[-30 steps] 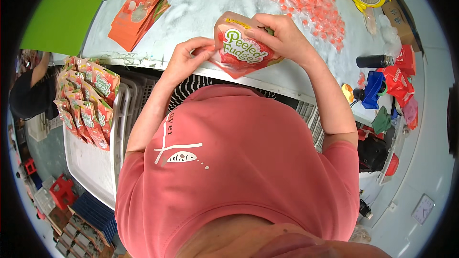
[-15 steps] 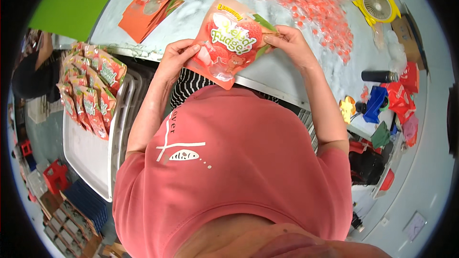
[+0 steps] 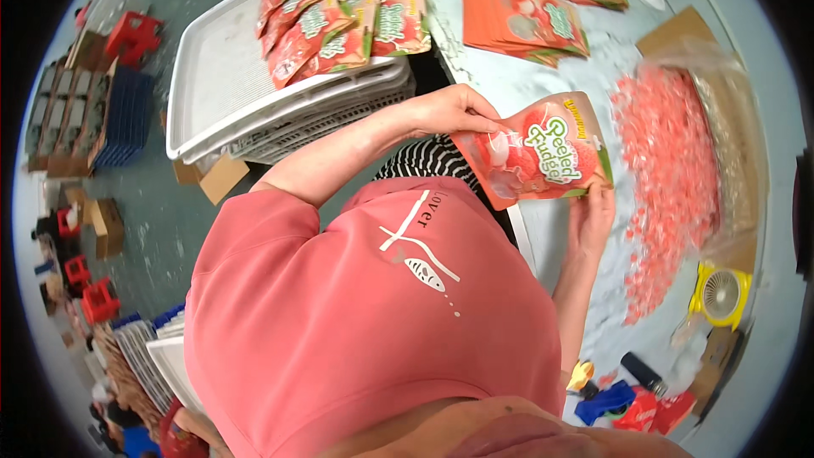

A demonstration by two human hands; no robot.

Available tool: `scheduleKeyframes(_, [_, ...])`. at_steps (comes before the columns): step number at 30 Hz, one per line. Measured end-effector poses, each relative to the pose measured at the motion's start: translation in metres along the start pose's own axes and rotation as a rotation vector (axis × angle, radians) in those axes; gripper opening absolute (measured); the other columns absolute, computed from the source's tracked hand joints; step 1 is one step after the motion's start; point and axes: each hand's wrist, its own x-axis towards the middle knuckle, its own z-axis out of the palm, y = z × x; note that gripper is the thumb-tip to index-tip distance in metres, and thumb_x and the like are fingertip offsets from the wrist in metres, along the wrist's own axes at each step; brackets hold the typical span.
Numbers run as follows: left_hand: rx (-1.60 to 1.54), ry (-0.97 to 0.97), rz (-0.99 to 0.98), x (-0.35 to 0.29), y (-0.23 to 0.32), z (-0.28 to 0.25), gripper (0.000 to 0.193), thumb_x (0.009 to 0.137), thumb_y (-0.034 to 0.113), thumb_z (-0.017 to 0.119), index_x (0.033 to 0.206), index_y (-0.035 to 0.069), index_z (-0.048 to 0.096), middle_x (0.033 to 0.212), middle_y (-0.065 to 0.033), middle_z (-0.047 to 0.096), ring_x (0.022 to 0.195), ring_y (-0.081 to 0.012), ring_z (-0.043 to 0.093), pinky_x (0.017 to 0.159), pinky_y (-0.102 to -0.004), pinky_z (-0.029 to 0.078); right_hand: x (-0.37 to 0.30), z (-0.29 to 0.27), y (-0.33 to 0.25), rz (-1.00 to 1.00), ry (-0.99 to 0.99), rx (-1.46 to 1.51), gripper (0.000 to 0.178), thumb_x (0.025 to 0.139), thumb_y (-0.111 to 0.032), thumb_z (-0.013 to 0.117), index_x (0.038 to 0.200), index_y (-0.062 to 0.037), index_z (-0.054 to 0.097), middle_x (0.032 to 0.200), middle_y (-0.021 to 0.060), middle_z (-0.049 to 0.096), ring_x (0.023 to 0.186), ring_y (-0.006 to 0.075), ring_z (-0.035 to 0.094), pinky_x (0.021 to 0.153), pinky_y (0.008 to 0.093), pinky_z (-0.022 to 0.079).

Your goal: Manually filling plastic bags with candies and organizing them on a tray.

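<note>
A filled red and pink snack pouch (image 3: 536, 151) is held in front of my pink shirt, above the table's near edge. My left hand (image 3: 454, 110) grips its upper left corner. My right hand (image 3: 591, 214) holds its lower right edge from underneath. A heap of small pink wrapped sweets (image 3: 670, 178) lies on the pale table (image 3: 551, 246) just right of the pouch. Filled pouches of the same kind (image 3: 343, 13) lie overlapping on a stack of white trays (image 3: 220, 76) to my left.
Two piles of flat orange pouches (image 3: 526, 25) rest at the table's far side. A small yellow fan (image 3: 721, 295) and blue and red items (image 3: 632, 403) sit at the right end. Red and blue crates (image 3: 127, 42) and cardboard boxes stand on the floor at left.
The view has swung round, so the trays that sat at lower left now lie at top left. The pouch stays in both hands and now sits to the right of my body.
</note>
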Motion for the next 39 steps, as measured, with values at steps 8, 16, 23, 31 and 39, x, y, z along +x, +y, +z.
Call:
scheduleKeyframes(8, [-0.105, 0.184, -0.067, -0.021, 0.015, -0.008, 0.025, 0.098, 0.019, 0.063, 0.114, 0.002, 0.072, 0.078, 0.0024, 0.066, 0.055, -0.0020, 0.048, 0.048, -0.0179, 0.038, -0.006, 0.035, 0.039, 0.070, -0.377, -0.366, 0.020, 0.094, -0.004, 0.063, 0.113, 0.0017, 0.063, 0.099, 0.0033, 0.068, 0.086, 0.0127, 0.062, 0.080, 0.0260, 0.050])
scheduleKeyframes(16, [-0.321, 0.260, -0.008, -0.040, -0.001, -0.031, 0.026, 0.100, 0.013, 0.057, 0.120, 0.000, 0.067, 0.097, -0.0062, 0.071, 0.078, -0.0108, 0.068, 0.069, -0.0227, 0.057, -0.025, 0.067, 0.022, -0.451, -0.485, -0.863, 0.019, 0.097, -0.009, 0.061, 0.085, 0.0056, 0.061, 0.074, -0.0005, 0.054, 0.066, 0.0087, 0.045, 0.061, 0.0244, 0.039])
scheduleKeyframes(23, [-0.062, 0.704, 0.189, -0.103, 0.036, -0.117, 0.018, 0.093, 0.014, 0.062, 0.101, 0.000, 0.069, 0.089, -0.0045, 0.069, 0.082, -0.0133, 0.068, 0.074, -0.0294, 0.056, -0.004, 0.064, 0.038, -0.096, -0.345, -0.480, 0.033, 0.103, -0.014, 0.051, 0.131, 0.0015, 0.058, 0.102, 0.0121, 0.069, 0.082, 0.0144, 0.066, 0.079, 0.0294, 0.054])
scheduleKeyframes(31, [0.326, 1.185, -0.175, -0.233, -0.005, -0.340, 0.023, 0.089, 0.019, 0.059, 0.096, 0.005, 0.075, 0.078, -0.0029, 0.067, 0.066, -0.0126, 0.059, 0.060, -0.0263, 0.045, -0.011, 0.018, 0.090, 0.135, -0.331, -0.508, 0.033, 0.101, -0.011, 0.054, 0.131, 0.0045, 0.056, 0.098, 0.0108, 0.069, 0.079, 0.0128, 0.064, 0.076, 0.0248, 0.052])
scheduleKeyframes(39, [0.448, 1.383, -0.131, -0.155, -0.096, -0.330, 0.060, 0.097, 0.042, 0.055, 0.145, 0.008, 0.046, 0.146, -0.0229, 0.047, 0.139, -0.0360, 0.041, 0.113, -0.0366, 0.033, -0.006, 0.012, 0.088, 0.183, -0.141, -0.286, 0.030, 0.101, -0.009, 0.055, 0.126, 0.0053, 0.058, 0.096, 0.0130, 0.069, 0.077, 0.0141, 0.065, 0.071, 0.0259, 0.055])
